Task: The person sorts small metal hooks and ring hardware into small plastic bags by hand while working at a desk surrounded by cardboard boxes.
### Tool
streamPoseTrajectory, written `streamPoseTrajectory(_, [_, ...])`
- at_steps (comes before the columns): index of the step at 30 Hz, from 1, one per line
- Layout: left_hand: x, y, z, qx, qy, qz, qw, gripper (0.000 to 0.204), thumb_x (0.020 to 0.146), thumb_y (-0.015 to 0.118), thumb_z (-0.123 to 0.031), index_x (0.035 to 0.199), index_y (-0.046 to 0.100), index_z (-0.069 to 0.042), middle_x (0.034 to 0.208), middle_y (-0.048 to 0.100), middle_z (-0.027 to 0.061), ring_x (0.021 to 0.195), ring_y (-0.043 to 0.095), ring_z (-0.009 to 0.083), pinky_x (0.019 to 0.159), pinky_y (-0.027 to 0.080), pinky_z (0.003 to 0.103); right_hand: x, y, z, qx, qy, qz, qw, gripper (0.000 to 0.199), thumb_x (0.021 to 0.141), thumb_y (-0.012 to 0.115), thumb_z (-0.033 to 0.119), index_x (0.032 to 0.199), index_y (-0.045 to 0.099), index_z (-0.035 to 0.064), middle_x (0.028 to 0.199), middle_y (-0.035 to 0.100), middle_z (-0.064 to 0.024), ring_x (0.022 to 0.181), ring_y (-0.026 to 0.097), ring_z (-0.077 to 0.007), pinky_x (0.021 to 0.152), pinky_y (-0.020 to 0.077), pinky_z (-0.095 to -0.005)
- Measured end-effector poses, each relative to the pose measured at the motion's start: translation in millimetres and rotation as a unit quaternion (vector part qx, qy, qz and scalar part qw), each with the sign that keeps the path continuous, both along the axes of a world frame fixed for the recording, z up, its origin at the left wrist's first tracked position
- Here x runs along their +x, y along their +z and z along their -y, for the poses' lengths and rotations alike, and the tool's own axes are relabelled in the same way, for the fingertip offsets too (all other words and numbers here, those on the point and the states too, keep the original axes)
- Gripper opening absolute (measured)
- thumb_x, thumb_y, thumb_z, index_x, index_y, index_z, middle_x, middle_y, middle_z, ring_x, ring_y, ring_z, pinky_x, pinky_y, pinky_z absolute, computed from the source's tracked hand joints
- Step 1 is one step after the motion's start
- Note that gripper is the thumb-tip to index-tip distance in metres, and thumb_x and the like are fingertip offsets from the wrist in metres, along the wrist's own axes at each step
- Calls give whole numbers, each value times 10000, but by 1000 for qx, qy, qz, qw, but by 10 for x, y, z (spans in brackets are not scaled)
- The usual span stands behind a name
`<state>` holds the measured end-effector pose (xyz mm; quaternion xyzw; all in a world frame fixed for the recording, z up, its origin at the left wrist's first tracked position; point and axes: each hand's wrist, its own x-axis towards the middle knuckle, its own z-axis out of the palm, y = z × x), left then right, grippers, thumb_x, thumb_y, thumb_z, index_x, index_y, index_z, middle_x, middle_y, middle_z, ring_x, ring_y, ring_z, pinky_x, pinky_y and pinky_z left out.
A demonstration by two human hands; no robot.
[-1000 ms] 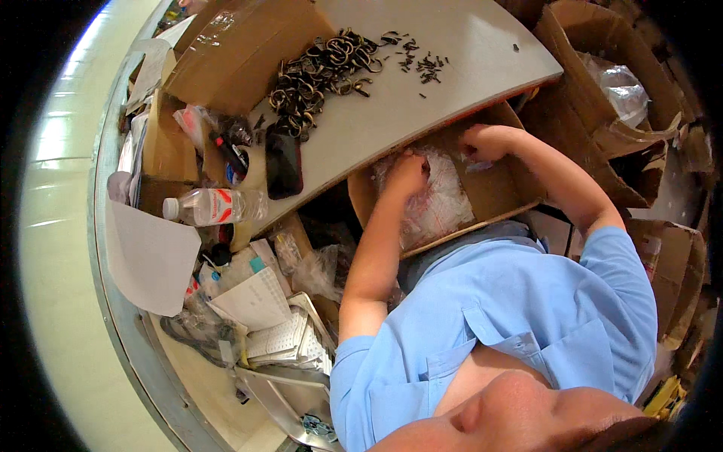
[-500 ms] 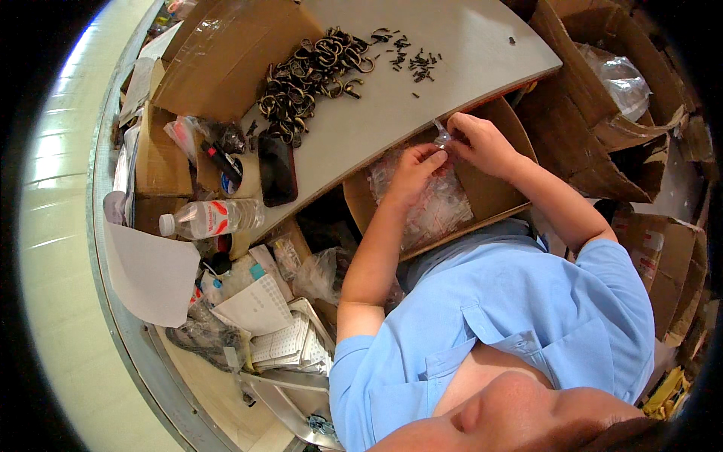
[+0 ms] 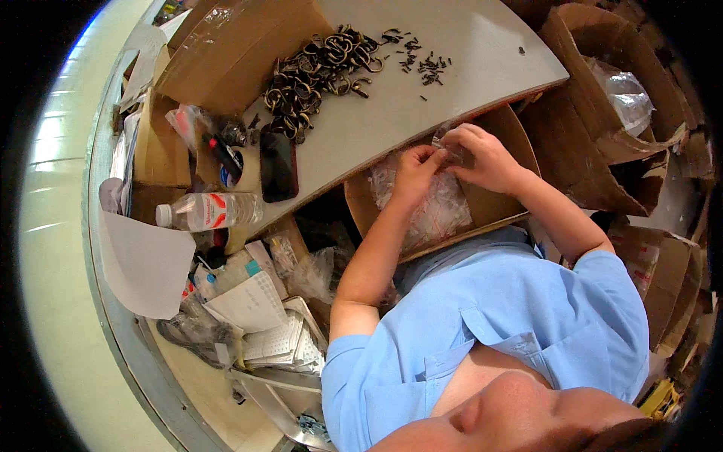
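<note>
My left hand and my right hand meet over an open cardboard box at the table's edge. Both sets of fingers are pinched together on a small clear plastic bag, mostly hidden by my fingers; whether anything is inside it I cannot tell. Beneath my hands, a heap of clear plastic bags lies in the box. Beyond, on the grey table, are a pile of dark, bronze-edged curved metal pieces and several small dark pins.
A black phone lies by the table's left edge, beside a clear plastic bottle. Cardboard boxes crowd the right side. Papers are stacked at lower left, and a large carton flap rises behind the metal pile.
My right hand has turned and closed further over the small plastic bag, its fingers nearer my left hand. The view has shifted slightly.
</note>
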<state>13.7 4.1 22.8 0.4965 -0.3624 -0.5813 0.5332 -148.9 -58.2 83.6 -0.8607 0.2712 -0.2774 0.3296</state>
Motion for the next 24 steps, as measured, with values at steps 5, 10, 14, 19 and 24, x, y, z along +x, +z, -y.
streamPoseTrajectory(5, [-36,173,-41,2,17,177,984,158,841,642,-157,827,661,0,728,640,25,675,556,80,625,453,250,4,-126,47,102,21,41,994,303,718,638,-25,990,509,6,903,625,-152,864,638,-290,748,509,-339])
streamPoseTrajectory(10, [-51,177,-50,-115,44,264,957,161,814,662,-160,815,655,0,676,644,64,622,564,90,578,451,255,-22,-135,67,158,-5,50,986,221,745,633,-7,926,507,11,866,631,-147,820,639,-304,712,500,-334])
streamPoseTrajectory(14, [-112,173,-40,-136,45,350,926,164,773,679,-163,780,648,-1,646,628,96,574,566,121,550,447,270,-48,-201,62,40,-14,-51,998,179,708,575,-65,860,534,20,841,600,-122,767,616,-257,655,489,-346])
streamPoseTrajectory(19, [-159,154,-54,-24,13,396,918,158,669,638,-154,704,605,-3,617,606,133,530,583,182,514,453,332,8,-247,4,-143,-40,-95,984,161,631,572,-30,775,602,33,894,563,-126,826,568,-315,684,481,-371])
streamPoseTrajectory(24, [161,-34,15,46,-38,160,985,130,761,568,-145,724,605,-26,621,574,33,570,537,165,567,437,299,-46,0,-26,-228,49,-70,970,223,634,588,-29,839,649,34,929,552,-126,886,561,-291,771,479,-355])
